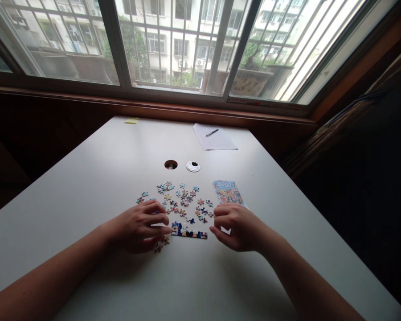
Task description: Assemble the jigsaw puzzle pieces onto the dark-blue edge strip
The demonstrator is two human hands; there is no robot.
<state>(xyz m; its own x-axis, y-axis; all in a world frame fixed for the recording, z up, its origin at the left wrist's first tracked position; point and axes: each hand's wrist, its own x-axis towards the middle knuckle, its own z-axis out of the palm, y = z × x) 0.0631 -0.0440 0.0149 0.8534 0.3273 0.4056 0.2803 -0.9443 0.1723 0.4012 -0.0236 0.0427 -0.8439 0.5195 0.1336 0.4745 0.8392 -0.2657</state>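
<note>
My left hand [149,226] hovers over the left part of the puzzle with its fingers apart. Its fingertips come close to the left end of a joined puzzle strip [189,234], dark blue with yellow patches, and I see nothing held. My right hand [237,226] is to the right of the strip, fingers curled and thumb and forefinger close in a ring; whatever is between the tips is too small to make out. Loose jigsaw pieces [187,196] spread beyond the strip. A few more pieces [163,243] show below my left hand, partly covered.
A colourful picture card [229,191] lies beyond my right hand, partly hidden by it. Farther back on the white table [130,165] are a round hole [170,165], a metal grommet [193,166], paper sheets [214,139] with a pen [212,132], and a yellow note [131,121].
</note>
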